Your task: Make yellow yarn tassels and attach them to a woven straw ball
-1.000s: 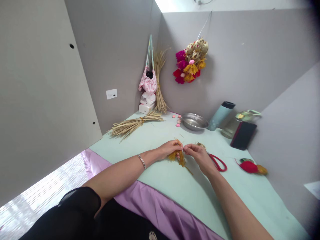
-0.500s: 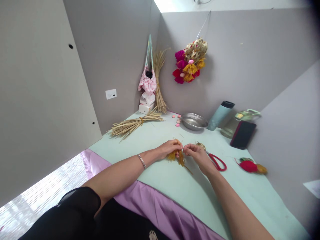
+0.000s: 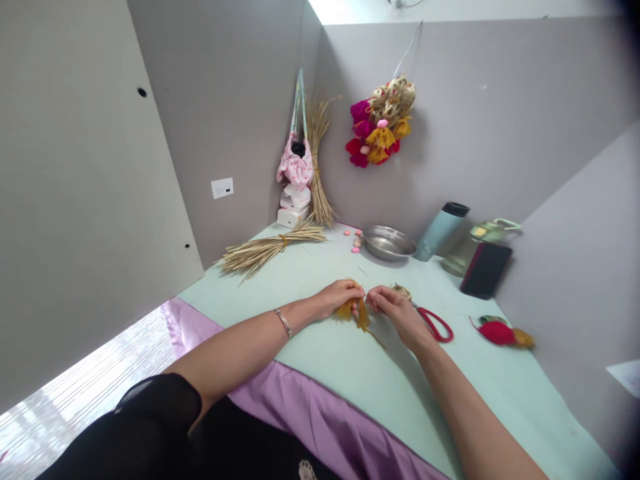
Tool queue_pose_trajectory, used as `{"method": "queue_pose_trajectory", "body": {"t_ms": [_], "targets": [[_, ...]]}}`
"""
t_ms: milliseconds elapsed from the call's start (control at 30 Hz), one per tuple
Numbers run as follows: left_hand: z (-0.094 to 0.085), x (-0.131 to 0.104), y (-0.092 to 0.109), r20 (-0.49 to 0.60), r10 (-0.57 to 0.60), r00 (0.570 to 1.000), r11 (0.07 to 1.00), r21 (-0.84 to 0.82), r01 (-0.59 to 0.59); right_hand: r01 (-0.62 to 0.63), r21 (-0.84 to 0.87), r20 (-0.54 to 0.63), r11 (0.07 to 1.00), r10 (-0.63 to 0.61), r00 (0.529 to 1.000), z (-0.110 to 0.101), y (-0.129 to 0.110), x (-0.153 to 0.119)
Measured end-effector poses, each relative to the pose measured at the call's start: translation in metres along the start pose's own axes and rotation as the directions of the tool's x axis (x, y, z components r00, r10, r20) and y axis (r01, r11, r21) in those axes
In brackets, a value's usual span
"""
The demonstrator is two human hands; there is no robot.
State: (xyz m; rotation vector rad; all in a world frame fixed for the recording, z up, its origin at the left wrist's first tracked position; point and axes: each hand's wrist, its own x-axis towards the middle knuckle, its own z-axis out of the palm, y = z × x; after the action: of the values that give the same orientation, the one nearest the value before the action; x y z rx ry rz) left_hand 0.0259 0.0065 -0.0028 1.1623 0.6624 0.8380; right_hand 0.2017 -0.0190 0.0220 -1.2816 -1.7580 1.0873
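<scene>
My left hand (image 3: 345, 295) is closed around a yellow yarn tassel (image 3: 363, 315), whose strands hang below the fingers over the table. Just to its right, my right hand (image 3: 390, 303) is closed in a pinch, its fingertips close to those of the left. Whatever lies between the right fingertips is too small to make out. Behind the right hand are red-handled scissors (image 3: 436, 325), their blades hidden. A small woven straw piece (image 3: 401, 291) sits beside them, partly covered by the hand.
A straw bundle (image 3: 270, 248) lies at the back left of the table (image 3: 310, 347). Pink beads (image 3: 355, 250) sit by a metal bowl (image 3: 389, 244). To the right stand a blue tumbler (image 3: 441, 233), a green bottle (image 3: 457, 257), a phone (image 3: 486, 270) and yarn (image 3: 497, 333). Tassel ornaments (image 3: 383, 127) hang on the wall.
Hardly anything differs. Both hands keep their places, with only a slight shift of the right hand's fingers and the tassel strands.
</scene>
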Motion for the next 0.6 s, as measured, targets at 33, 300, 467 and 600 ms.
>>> {"method": "queue_pose_trajectory", "body": {"t_ms": [33,300,467,600], "targets": [[-0.0003,0.0004,-0.0008,0.001,-0.002,1.000,1.000,0.000,0.002,0.000,-0.001,-0.005,1.000,0.000,1.000,-0.0003,0.0003,0.0003],[-0.0009,0.0010,-0.0013,0.006,-0.010,1.000,1.000,0.008,0.010,0.010,-0.011,-0.018,1.000,-0.010,1.000,0.0008,-0.0038,0.0002],[-0.0004,-0.0001,0.0004,0.013,-0.022,1.000,1.000,0.018,0.022,0.014,-0.019,-0.027,1.000,-0.015,1.000,0.0012,-0.0060,-0.0006],[-0.0008,-0.0007,0.0007,0.030,-0.020,0.999,0.999,0.027,0.020,0.020,-0.023,-0.039,1.000,-0.021,0.999,0.0022,-0.0073,-0.0010]]}}
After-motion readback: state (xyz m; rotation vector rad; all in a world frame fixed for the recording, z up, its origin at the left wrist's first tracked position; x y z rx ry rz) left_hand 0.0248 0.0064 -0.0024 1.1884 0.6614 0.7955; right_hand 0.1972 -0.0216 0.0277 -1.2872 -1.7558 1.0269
